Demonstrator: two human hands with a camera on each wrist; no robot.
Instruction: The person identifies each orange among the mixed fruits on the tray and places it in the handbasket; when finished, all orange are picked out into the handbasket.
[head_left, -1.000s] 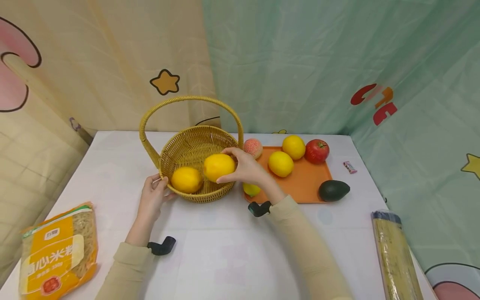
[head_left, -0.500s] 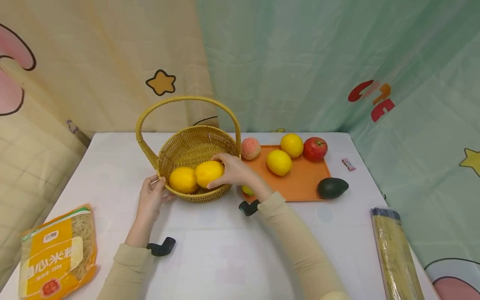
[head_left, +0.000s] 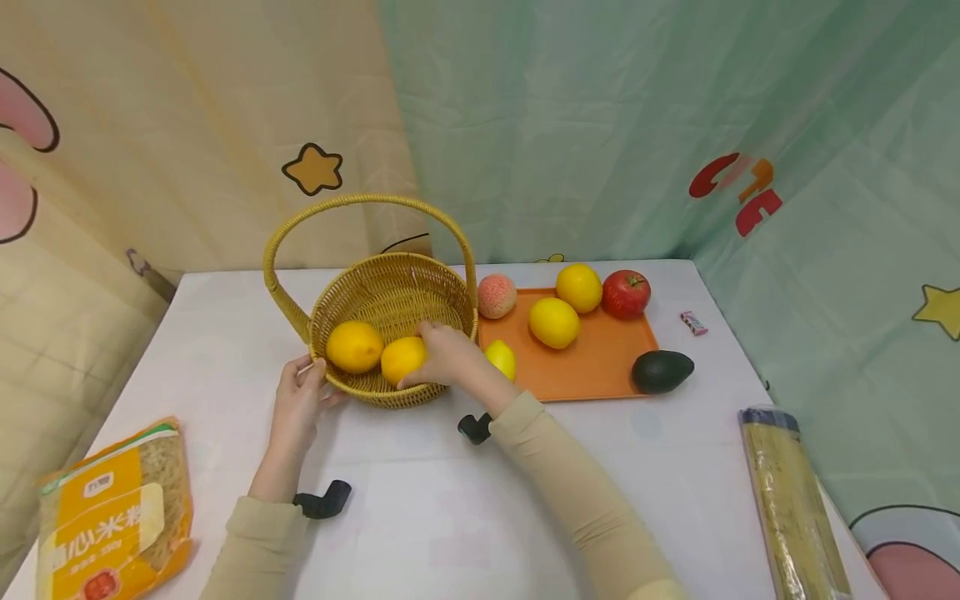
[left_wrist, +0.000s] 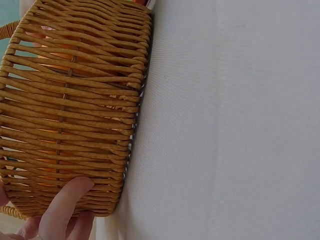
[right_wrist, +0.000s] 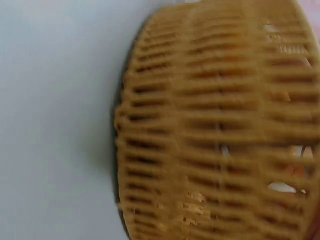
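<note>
A woven basket (head_left: 405,283) with a tall arched handle stands on the table. My left hand (head_left: 297,400) grips its rim at the left front, fingertips (left_wrist: 80,186) against the outer weave. Inside the basket, my right hand (head_left: 453,358) holds a yellow lemon (head_left: 402,360) between thumb and fingers, low near the front wall. A second lemon (head_left: 355,347) lies to its left, close beside it. In the right wrist view the basket's weave (right_wrist: 220,125) fills most of the picture and hides the hand's fingers.
Right of the basket, an orange tray (head_left: 592,379) bears a peach (head_left: 497,297), yellow fruits (head_left: 554,323), a red apple (head_left: 626,293) and a dark green avocado (head_left: 662,372). A wrapped candy (head_left: 693,322), a noodle bag (head_left: 112,512) and a long noodle pack (head_left: 795,504) lie around.
My right hand has moved left and down into the basket with its lemon. The other lemon has shifted slightly left and up. My left hand keeps its grip on the rim.
</note>
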